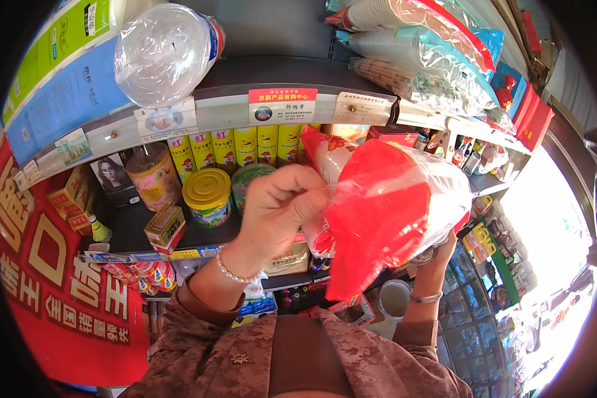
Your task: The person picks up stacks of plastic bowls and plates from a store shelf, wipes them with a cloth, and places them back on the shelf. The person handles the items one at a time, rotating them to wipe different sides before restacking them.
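Note:
A red, white and clear plastic package (388, 209) is held up in front of the shelves, above my chest. My right hand (443, 251) grips it from below on the right; the package hides most of its fingers. My left hand (281, 214), thumb and fingers pinched together, meets the package's left edge and appears to hold the film there. Behind the package shows another piece of clear film with red print (331, 154); whether it belongs to the same package cannot be told. What is inside the held package is unclear.
Yellow spray cans (246, 147), a yellow-lidded tin (207, 196) and a small box (165, 229) stand on the shelf beyond my left hand. Overhead sit a wrapped round bundle (164, 54) and bagged cup stacks (418, 45). A red banner (64, 278) hangs at left.

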The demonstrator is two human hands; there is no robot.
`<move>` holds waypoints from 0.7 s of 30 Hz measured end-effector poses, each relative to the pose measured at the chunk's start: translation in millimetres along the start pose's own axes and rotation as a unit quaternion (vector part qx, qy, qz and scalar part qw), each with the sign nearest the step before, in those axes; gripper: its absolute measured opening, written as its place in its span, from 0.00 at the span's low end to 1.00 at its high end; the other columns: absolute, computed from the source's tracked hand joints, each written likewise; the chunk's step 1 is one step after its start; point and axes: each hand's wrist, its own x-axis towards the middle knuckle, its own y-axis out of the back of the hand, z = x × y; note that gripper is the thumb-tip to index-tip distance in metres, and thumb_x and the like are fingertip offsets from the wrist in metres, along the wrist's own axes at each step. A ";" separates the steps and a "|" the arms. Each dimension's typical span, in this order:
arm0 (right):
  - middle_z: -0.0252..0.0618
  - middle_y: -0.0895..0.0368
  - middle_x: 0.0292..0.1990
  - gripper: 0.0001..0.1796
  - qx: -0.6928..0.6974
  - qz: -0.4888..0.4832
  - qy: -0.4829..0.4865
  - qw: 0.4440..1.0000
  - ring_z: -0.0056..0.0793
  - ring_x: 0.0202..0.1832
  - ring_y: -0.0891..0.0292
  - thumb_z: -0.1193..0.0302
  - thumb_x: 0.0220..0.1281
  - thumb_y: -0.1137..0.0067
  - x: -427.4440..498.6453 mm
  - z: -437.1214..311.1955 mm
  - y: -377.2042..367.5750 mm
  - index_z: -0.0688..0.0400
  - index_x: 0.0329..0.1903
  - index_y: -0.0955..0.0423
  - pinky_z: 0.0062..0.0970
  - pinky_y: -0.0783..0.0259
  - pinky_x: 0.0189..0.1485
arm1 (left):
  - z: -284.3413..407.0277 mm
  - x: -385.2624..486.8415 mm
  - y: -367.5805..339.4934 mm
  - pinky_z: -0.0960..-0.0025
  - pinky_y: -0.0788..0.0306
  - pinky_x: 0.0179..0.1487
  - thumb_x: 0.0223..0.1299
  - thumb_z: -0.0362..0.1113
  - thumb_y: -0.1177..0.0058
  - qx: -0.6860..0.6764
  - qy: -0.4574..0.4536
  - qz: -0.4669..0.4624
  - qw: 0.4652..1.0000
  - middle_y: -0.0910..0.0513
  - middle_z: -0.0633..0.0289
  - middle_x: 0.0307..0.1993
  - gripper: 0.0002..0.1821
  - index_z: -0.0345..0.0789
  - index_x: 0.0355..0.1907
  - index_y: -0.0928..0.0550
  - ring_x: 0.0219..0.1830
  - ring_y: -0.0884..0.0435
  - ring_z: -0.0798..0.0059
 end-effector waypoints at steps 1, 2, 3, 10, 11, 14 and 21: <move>0.48 0.18 0.55 0.25 0.002 -0.024 0.008 1.000 0.44 0.52 0.18 0.59 0.77 0.59 1.2 -2.0 0.6 0.66 0.61 0.29 0.42 0.21 0.56 | 6.4 4.6 7.7 0.76 0.28 0.28 0.65 0.30 0.39 0.161 -0.096 -0.025 0.982 0.17 0.59 0.33 0.06 0.31 0.35 0.21 0.26 0.19 0.75; 0.48 0.17 0.54 0.24 -0.069 0.034 0.033 0.996 0.43 0.50 0.17 0.59 0.77 0.57 1.1 -6.9 1.1 0.66 0.61 0.29 0.41 0.21 0.54 | 14.7 12.4 16.4 0.74 0.27 0.29 0.64 0.31 0.38 0.328 -0.196 -0.062 0.922 0.17 0.57 0.33 0.06 0.32 0.35 0.21 0.26 0.19 0.71; 0.48 0.17 0.54 0.24 -0.063 0.041 0.042 0.996 0.42 0.50 0.17 0.59 0.77 0.57 0.4 -11.0 1.1 0.66 0.61 0.29 0.41 0.20 0.54 | 21.3 16.6 21.1 0.72 0.26 0.30 0.63 0.31 0.38 0.484 -0.289 -0.094 0.821 0.17 0.56 0.34 0.07 0.33 0.36 0.21 0.26 0.18 0.67; 0.50 0.20 0.55 0.29 -0.008 0.045 0.041 0.998 0.45 0.52 0.19 0.54 0.76 0.60 -15.3 -12.0 -3.3 0.65 0.63 0.32 0.41 0.22 0.56 | 31.7 -13.6 -10.7 0.66 0.19 0.35 0.60 0.32 0.41 0.550 -0.271 -0.250 0.750 0.13 0.58 0.35 0.03 0.36 0.34 0.15 0.35 0.12 0.61; 0.50 0.20 0.55 0.29 -0.005 0.001 0.037 0.999 0.45 0.52 0.20 0.54 0.76 0.60 -16.2 -5.2 -3.4 0.65 0.63 0.32 0.41 0.22 0.56 | 26.1 -17.6 -18.9 0.66 0.18 0.36 0.58 0.30 0.39 0.523 -0.302 -0.272 0.749 0.13 0.57 0.36 0.05 0.34 0.37 0.14 0.35 0.12 0.62; 0.50 0.20 0.55 0.28 0.001 -0.001 0.014 1.000 0.45 0.52 0.20 0.54 0.76 0.60 -22.4 3.4 0.4 0.65 0.63 0.32 0.41 0.22 0.57 | 12.9 -18.7 -30.8 0.66 0.18 0.39 0.54 0.24 0.37 0.422 -0.192 -0.295 0.835 0.13 0.53 0.41 0.12 0.32 0.43 0.14 0.37 0.12 0.62; 0.50 0.20 0.55 0.28 0.005 0.008 -0.007 1.000 0.45 0.53 0.20 0.55 0.76 0.60 -33.3 2.1 7.7 0.65 0.63 0.32 0.41 0.22 0.57 | -4.1 -2.7 -37.3 0.66 0.22 0.36 0.51 0.26 0.31 0.405 -0.201 -0.181 0.873 0.15 0.53 0.42 0.19 0.34 0.48 0.14 0.37 0.14 0.62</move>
